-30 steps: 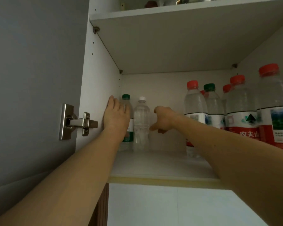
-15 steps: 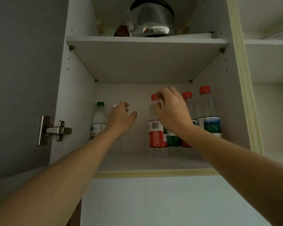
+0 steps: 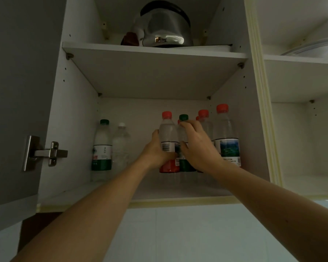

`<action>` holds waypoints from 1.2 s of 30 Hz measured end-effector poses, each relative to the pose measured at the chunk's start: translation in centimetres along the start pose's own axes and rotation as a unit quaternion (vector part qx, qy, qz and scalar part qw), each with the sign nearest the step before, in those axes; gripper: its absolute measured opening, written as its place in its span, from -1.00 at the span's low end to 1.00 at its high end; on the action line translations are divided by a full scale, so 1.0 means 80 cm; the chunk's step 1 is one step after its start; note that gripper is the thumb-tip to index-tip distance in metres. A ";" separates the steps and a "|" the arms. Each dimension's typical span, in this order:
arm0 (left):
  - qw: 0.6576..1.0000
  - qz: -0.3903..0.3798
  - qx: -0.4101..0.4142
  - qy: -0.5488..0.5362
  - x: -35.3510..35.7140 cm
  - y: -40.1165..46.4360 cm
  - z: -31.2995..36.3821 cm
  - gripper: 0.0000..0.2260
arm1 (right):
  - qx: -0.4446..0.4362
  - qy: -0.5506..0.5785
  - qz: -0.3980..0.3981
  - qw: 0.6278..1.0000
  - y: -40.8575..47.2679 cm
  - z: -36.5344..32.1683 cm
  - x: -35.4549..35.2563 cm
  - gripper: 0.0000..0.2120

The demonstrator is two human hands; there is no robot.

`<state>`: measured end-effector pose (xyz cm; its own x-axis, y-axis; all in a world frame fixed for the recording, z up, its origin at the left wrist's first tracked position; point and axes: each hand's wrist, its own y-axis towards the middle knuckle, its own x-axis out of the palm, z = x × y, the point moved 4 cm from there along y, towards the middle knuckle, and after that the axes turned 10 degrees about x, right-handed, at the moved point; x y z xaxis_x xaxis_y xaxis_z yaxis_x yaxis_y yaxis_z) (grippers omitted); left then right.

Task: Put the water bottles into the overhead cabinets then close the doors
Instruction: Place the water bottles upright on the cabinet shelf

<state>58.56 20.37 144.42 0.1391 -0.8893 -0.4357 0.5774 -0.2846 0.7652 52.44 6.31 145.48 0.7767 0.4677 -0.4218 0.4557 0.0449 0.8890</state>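
your left hand is curled round the red-capped bottle at the front of the group on the lower shelf of the open cabinet, thumb up its left side and palm at the label. your right hand reaches in from the right with its fingers bent over the green-capped bottle just behind and to the right of the first, fingertips at the shoulder under the cap and thumb at the label. both bottles stand upright on the shelf, touching or nearly touching each other.

further right, another red-capped bottle with a landscape label stands close to the cabinet's right wall, and more red caps show behind your right hand; how many bottles stand there you cannot tell. well apart on the left side of the same shelf stand a green-labelled bottle and, just beside it, a clear white-capped bottle.

on the upper shelf sits a shiny metal kettle with a small dark brown object at its left. the grey cabinet door hangs open on the left, its metal hinge fixed to the side wall.
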 end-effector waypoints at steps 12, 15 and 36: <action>1.000 0.016 -0.005 0.000 -0.060 -0.015 -0.040 -0.23 | 0.043 -0.223 -0.134 0.965 0.115 0.003 -0.031 -0.32; 0.998 0.048 -0.017 0.025 -0.075 -0.018 -0.052 -0.21 | 0.074 -0.303 -0.116 0.943 0.137 0.003 -0.029 -0.46; 0.990 0.069 -0.013 0.121 -0.074 -0.018 -0.059 -0.08 | 0.101 0.027 -0.120 0.987 0.159 -0.044 -0.004 -0.75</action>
<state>60.66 27.77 143.65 0.4054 -0.8057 -0.4318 0.5595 -0.1549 0.8142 56.45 9.82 157.55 0.6143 0.5111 -0.6011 0.7053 -0.0140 0.7088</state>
